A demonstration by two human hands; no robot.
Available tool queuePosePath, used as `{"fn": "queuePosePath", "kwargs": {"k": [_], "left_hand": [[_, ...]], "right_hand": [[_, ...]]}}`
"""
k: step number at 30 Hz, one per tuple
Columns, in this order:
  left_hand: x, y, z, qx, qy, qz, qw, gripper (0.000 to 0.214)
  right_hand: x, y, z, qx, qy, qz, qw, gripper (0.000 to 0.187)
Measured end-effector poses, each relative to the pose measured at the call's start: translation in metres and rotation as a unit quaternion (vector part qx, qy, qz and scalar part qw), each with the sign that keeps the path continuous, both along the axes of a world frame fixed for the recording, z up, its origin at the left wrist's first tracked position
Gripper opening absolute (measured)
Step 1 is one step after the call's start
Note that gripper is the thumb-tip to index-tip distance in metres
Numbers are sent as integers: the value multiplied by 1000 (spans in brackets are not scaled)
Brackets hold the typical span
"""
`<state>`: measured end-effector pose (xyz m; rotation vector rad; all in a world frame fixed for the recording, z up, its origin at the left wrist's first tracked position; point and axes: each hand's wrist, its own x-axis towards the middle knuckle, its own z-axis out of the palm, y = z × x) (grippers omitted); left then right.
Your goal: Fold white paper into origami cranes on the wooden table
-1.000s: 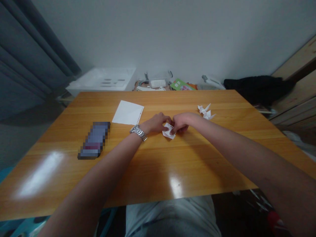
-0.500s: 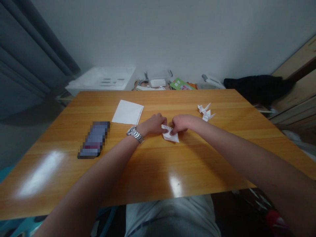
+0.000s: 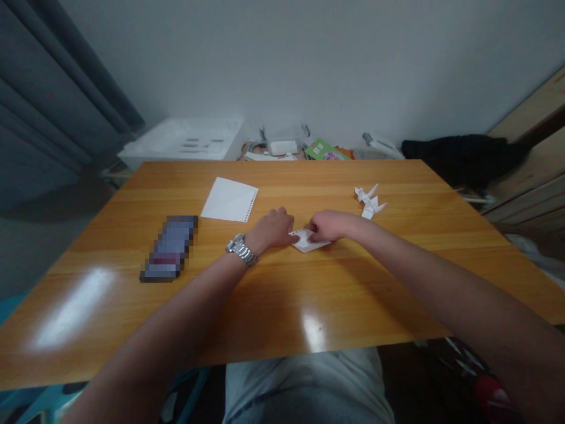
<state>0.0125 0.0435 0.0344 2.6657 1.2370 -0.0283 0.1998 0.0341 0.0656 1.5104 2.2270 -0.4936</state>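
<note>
A small folded piece of white paper with a row of punched holes lies on the wooden table between my hands. My left hand, a metal watch on its wrist, has its thumb on the paper's left edge. My right hand is curled over the right side with the paper pinched in its fingers; some of those fingertips are hidden. Beyond my right hand sit two folded paper cranes. A flat white sheet with holes along one edge rests beyond my left hand.
A pixelated phone-like device lies on the left of the table. Behind the far edge stand a white plastic tray, a green booklet and some cables. Dark cloth is heaped at the back right.
The folded paper has turned and opened out wider between my hands. My left hand's fingers have loosened and spread a little, and my right hand has shifted slightly right.
</note>
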Motion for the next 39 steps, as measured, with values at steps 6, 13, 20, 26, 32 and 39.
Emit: {"fn": "queuePosePath", "kwargs": {"k": [6, 13, 20, 26, 32, 39], "left_hand": [[2, 1, -5, -28, -51, -20, 998, 22], [11, -3, -10, 0, -78, -10, 997, 25], [12, -6, -12, -1, -79, 26, 997, 23], [11, -10, -11, 6, -124, 46, 991, 19], [8, -12, -9, -41, -179, 41, 982, 17], [2, -18, -11, -53, -223, 32, 973, 15]], "right_hand": [[9, -5, -13, 52, 59, -17, 997, 24], [9, -18, -21, 121, 100, -37, 987, 23], [11, -32, -31, 186, 172, -53, 966, 21], [10, -41, -38, 225, 236, -77, 942, 21], [15, -45, -46, 222, 329, -97, 912, 17], [13, -53, -50, 216, 371, -96, 898, 20]]}}
